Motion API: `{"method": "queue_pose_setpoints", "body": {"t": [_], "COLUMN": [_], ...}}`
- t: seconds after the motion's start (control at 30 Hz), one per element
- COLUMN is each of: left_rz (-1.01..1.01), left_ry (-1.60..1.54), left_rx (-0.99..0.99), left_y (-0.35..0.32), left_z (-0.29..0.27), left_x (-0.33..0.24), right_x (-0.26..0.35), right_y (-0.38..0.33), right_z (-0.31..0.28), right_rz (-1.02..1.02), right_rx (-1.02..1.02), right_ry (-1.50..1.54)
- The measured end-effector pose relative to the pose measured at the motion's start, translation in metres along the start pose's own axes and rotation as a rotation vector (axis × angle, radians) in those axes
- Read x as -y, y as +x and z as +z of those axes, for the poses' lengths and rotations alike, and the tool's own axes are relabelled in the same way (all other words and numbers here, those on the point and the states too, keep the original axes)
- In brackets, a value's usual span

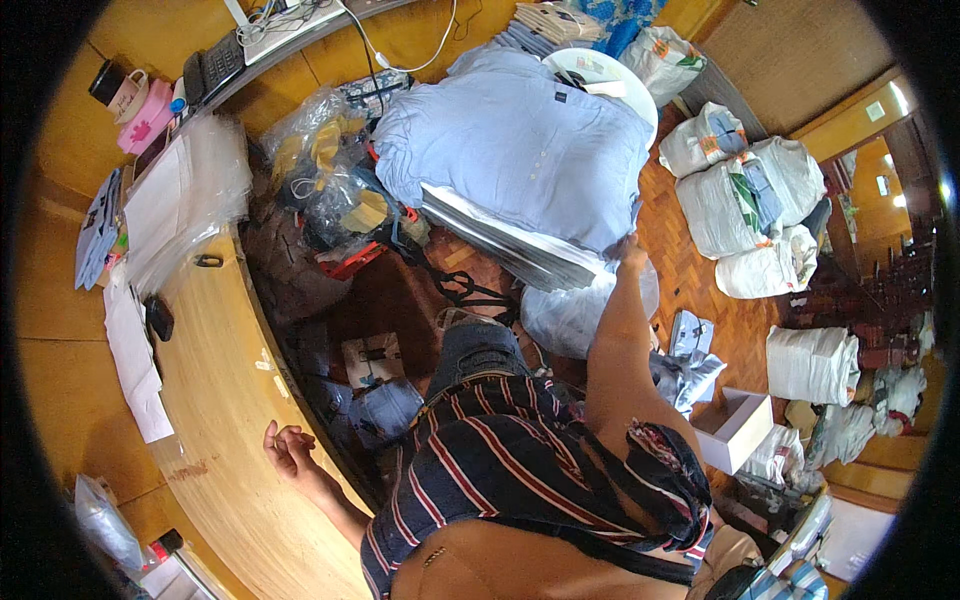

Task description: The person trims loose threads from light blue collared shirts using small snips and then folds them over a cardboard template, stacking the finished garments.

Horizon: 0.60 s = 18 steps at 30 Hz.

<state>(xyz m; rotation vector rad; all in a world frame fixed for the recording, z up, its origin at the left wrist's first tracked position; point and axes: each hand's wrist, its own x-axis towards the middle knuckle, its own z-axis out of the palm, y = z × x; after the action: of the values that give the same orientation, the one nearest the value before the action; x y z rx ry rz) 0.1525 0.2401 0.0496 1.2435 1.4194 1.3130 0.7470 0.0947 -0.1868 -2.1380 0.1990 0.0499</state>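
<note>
A light blue shirt [520,140] lies spread face up, its collar label toward the far side. Under its near edge a thick stack of white and grey sheets [500,240] shows. At the shirt's near right corner my right hand [630,250] is closed on the fabric, the arm stretched forward. My left hand [290,450] hovers over the wooden desk on the left, its fingers loosely bent and apart, holding nothing. A white round surface [635,90] sticks out behind the shirt at the far right.
Clear plastic sleeves [205,175] and a black phone [210,70] are on the curved desk [230,400]. Plastic-wrapped bundles [325,170] crowd the shirt's left. Filled white sacks [720,205] stand on the parquet floor at right, with an open white box [735,430] nearer.
</note>
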Motion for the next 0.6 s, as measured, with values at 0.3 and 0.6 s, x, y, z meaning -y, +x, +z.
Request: {"method": "queue_pose_setpoints", "body": {"t": [0.3,0.6], "left_rz": [0.029,0.221], "left_ry": [-0.048,0.449], "left_rx": [0.060,0.042], "left_y": [0.012,0.020], "left_z": [0.049,0.103], "left_x": [-0.004,-0.018], "right_x": [0.103,0.267], "right_y": [-0.019,-0.172], "right_z": [0.000,0.050], "right_rz": [0.223,-1.046], "right_rx": [-0.309,1.038], "right_ry": [-0.258,0.060]}}
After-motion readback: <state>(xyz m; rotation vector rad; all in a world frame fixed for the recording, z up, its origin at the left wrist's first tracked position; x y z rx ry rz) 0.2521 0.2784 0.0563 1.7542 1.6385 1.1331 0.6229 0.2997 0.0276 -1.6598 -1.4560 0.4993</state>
